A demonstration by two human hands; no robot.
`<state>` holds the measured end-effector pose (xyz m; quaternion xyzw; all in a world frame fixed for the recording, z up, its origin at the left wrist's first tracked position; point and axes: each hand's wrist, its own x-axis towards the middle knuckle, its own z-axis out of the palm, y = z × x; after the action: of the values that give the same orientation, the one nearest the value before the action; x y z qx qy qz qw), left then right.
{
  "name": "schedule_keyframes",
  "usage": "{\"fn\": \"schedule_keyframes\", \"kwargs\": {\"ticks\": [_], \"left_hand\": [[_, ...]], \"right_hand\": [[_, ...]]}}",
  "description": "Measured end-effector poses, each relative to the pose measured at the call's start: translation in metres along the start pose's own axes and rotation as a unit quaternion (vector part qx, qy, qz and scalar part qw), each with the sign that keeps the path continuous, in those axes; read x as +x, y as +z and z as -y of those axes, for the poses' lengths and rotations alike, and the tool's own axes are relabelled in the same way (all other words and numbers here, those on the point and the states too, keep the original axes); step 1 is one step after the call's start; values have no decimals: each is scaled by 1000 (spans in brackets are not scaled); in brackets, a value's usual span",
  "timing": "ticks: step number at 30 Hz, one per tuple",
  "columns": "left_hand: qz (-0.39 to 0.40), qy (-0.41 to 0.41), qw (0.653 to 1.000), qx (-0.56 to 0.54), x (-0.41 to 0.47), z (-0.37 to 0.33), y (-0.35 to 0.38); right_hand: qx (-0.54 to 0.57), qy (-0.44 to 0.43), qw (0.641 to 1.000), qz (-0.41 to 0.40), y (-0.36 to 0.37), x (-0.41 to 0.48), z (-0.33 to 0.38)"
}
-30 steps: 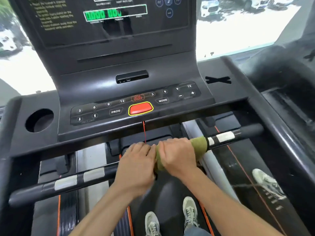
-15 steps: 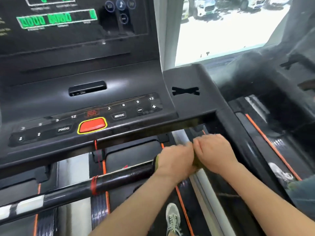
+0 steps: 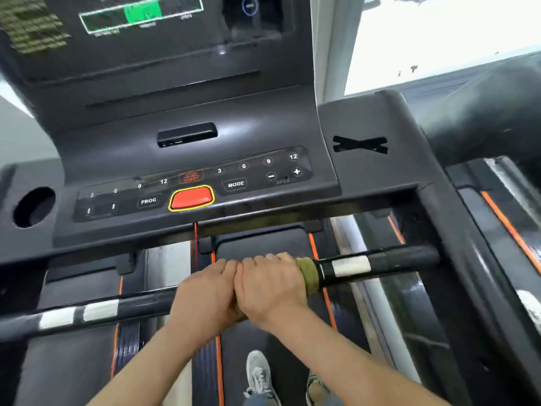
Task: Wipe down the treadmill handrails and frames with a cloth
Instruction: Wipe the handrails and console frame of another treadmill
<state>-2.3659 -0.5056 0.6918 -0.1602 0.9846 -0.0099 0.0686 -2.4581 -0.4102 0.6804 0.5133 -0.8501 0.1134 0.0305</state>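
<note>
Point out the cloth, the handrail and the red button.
cloth (image 3: 307, 276): head view, its exposed olive edge.
handrail (image 3: 398, 260): head view, bare black stretch near its right end.
red button (image 3: 191, 198): head view, its middle.

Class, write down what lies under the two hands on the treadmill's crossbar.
The left hand and right hand grip the crossbar. An olive cloth wrapped round the bar shows past the right hand; the rest of it, and the bar beneath, is covered.
</note>
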Motion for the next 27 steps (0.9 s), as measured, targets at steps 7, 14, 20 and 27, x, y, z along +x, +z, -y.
{"fn": "schedule_keyframes", "kwargs": {"ticks": [7, 14, 20, 27], "left_hand": [[-42, 86, 995, 1, 30, -44, 15], [-81, 157, 983, -49, 82, -151, 3], [-33, 137, 989, -53, 52, -79, 3], [12, 149, 986, -75, 47, -60, -10]], "right_hand": [[-35, 23, 997, -67, -2, -34, -87], [-149, 155, 977, -1, -49, -95, -170], [-143, 202, 967, -51, -47, -110, -145], [-12, 127, 991, -27, -22, -74, -137]]}}
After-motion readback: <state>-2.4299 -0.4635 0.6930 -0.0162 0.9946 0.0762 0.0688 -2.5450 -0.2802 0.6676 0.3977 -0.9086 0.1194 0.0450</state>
